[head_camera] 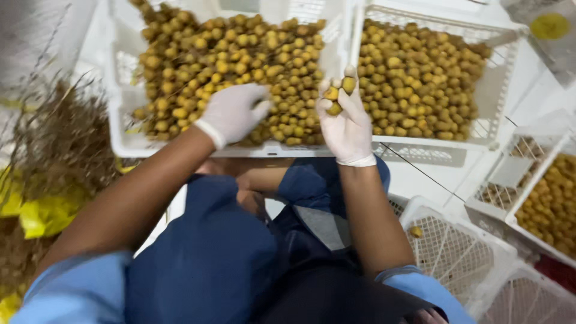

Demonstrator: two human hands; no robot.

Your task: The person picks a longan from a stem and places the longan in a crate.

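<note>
Nearest, an empty white lattice crate sat at four o'clock. The gloved right hand pinched three small yellow-brown fruits at twelve o'clock, while the gloved left hand rested, fingers loosely curled, on the fruit heap in the left white crate at eleven. Beyond, at one o'clock, stood a second full crate.

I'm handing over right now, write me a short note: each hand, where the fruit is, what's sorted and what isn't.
Left hand, white glove: resting palm-down on the fruit in the left crate, nothing visibly gripped.
Right hand, white glove: raised between the crates, holding a few small yellow-brown fruits.
Left crate: heaped, with bits of stem among the fruit.
Right crate: full of loose fruit.
Low white crate by the right arm: holds one fruit.
Stems pile at far left.
Remaining: the heap in the left crate.
</note>
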